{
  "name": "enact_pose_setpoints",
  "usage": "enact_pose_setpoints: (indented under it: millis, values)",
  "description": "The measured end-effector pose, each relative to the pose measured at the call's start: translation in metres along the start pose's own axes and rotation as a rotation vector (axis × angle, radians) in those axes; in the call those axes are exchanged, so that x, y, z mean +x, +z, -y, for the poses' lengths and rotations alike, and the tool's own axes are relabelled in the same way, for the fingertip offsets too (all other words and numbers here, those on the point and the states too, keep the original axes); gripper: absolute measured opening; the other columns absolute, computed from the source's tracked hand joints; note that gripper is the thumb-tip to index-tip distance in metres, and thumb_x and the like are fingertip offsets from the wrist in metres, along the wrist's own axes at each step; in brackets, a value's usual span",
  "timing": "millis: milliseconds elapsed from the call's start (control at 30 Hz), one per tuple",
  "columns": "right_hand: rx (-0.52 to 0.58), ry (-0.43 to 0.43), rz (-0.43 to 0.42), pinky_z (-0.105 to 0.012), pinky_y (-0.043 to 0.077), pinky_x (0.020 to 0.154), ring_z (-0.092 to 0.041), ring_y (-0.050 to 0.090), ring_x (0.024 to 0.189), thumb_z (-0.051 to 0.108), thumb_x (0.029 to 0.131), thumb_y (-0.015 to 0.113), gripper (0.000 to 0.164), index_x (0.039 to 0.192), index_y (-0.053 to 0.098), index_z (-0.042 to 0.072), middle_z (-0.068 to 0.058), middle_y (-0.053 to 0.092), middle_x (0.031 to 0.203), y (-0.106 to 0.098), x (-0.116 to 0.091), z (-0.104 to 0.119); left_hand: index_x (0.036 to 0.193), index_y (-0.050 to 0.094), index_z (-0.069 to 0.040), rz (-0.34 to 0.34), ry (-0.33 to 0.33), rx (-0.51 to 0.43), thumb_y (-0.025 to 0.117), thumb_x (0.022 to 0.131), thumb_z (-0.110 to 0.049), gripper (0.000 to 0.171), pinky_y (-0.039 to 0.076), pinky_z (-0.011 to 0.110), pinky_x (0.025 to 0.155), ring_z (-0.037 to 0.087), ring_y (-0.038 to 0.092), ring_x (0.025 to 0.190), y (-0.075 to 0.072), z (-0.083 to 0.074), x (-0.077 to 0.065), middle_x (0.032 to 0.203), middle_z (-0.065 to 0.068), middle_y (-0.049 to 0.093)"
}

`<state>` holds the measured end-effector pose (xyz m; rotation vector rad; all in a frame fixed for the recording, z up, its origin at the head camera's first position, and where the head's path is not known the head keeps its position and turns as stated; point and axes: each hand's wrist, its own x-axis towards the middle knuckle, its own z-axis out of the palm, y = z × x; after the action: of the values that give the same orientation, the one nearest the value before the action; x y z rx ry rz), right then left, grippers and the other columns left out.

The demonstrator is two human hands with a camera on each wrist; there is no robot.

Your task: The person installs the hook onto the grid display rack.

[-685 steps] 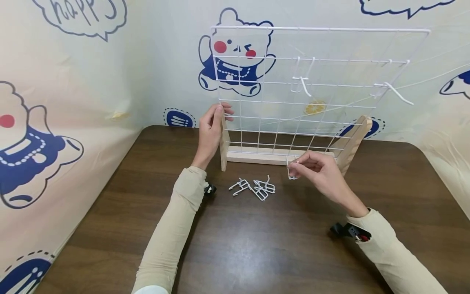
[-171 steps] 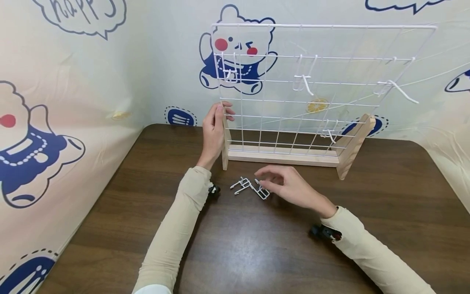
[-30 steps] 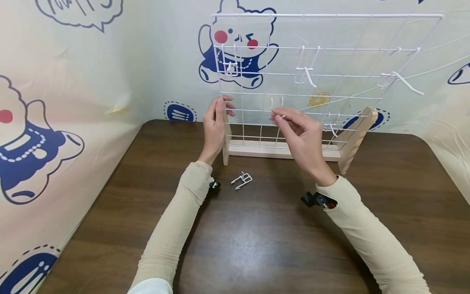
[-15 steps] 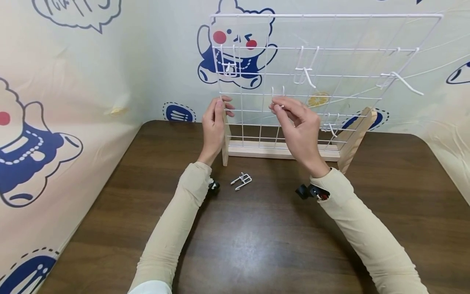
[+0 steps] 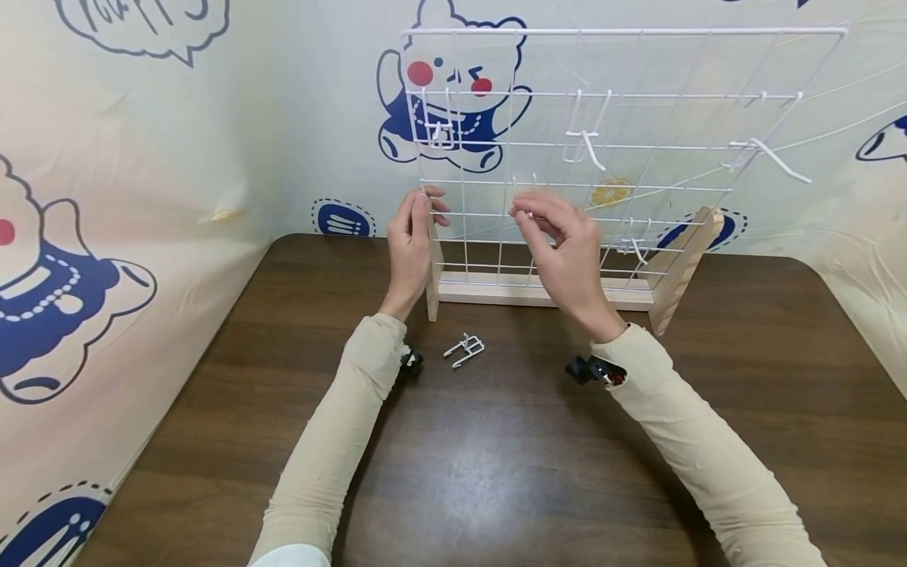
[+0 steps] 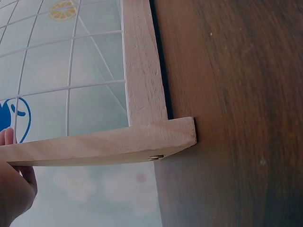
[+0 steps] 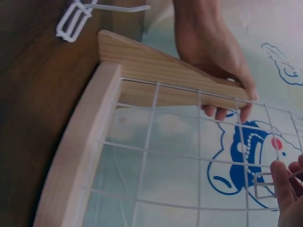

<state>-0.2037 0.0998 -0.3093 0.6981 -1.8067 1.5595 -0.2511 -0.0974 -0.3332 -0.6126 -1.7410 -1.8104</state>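
Note:
A white wire grid rack (image 5: 641, 32) with a wooden base (image 5: 496, 294) stands on the table. My left hand (image 5: 409, 256) grips its left wooden upright (image 6: 80, 146), thumb in front and fingers behind. In front of the grid, left of its middle, my right hand (image 5: 567, 248) pinches a white wire display hook (image 7: 256, 189) between thumb and fingers. Two of the hook's prongs show above my fingertips in the head view; whether they sit over a bar I cannot tell. One loose hook (image 5: 465, 351) lies on the table before the rack.
More hooks hang on the grid: one at upper left (image 5: 439, 130), one at upper middle (image 5: 584, 142), one at upper right (image 5: 768, 157) and a lower right hook (image 5: 633, 246). A printed cloth (image 5: 298, 118) stands behind the table (image 5: 453, 457).
Earlier, several hooks lay on the table; now one does, and more hang on the grid. Over the last second my right hand has risen and drifted left with its hook. The left hand keeps its grip.

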Motion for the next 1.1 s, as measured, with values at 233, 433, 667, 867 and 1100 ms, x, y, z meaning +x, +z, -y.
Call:
enact_pose_setpoints:
  millis: [233,433,667,867,1100]
  values:
    - [-0.004,0.073,0.073,-0.043,0.055,0.094,-0.042,0.063,0.105,-0.02,0.087,0.057,0.026,0.112,0.064,-0.019,-0.029,0.061,0.122,0.003,-0.009,0.023,0.111,0.06,0.01,-0.001,-0.004,0.002,0.036,0.108,-0.009,0.031,0.051,0.054,0.085,0.038,0.06,0.082,0.0,0.0,0.0,0.097,0.037,0.06]
    - [-0.015,0.081,0.094,-0.045,0.056,0.092,-0.042,0.064,0.103,-0.019,0.087,0.056,0.033,0.12,0.061,-0.017,-0.026,0.058,0.128,0.001,-0.012,0.03,0.11,0.06,0.011,-0.002,0.008,0.005,0.036,0.108,-0.008,0.031,0.05,0.056,0.085,0.043,0.059,0.082,0.0,-0.001,0.0,0.096,0.037,0.06]
    - [-0.037,-0.003,0.09,-0.034,0.057,0.088,-0.03,0.069,0.101,-0.014,0.089,0.06,0.042,0.129,0.061,-0.003,-0.014,0.058,0.136,-0.004,-0.022,0.005,0.111,0.06,0.011,-0.001,0.004,0.004,0.036,0.108,-0.008,0.031,0.05,0.056,0.086,0.053,0.056,0.084,0.001,-0.002,-0.001,0.096,0.038,0.059]
    - [-0.055,-0.06,0.107,-0.033,0.058,0.086,-0.026,0.07,0.095,-0.011,0.09,0.061,0.041,0.13,0.062,-0.001,-0.011,0.061,0.134,-0.013,-0.025,0.007,0.111,0.06,0.009,-0.003,-0.003,0.011,0.036,0.108,-0.009,0.031,0.05,0.056,0.086,0.053,0.056,0.085,0.0,-0.002,-0.002,0.097,0.038,0.059]
    - [-0.05,-0.072,0.132,-0.03,0.058,0.083,-0.025,0.071,0.088,-0.013,0.089,0.061,0.04,0.127,0.063,-0.002,-0.012,0.063,0.129,-0.021,-0.03,0.016,0.112,0.059,0.012,-0.002,-0.005,0.013,0.035,0.108,-0.009,0.031,0.05,0.056,0.087,0.051,0.057,0.084,0.001,-0.001,-0.001,0.097,0.036,0.06]
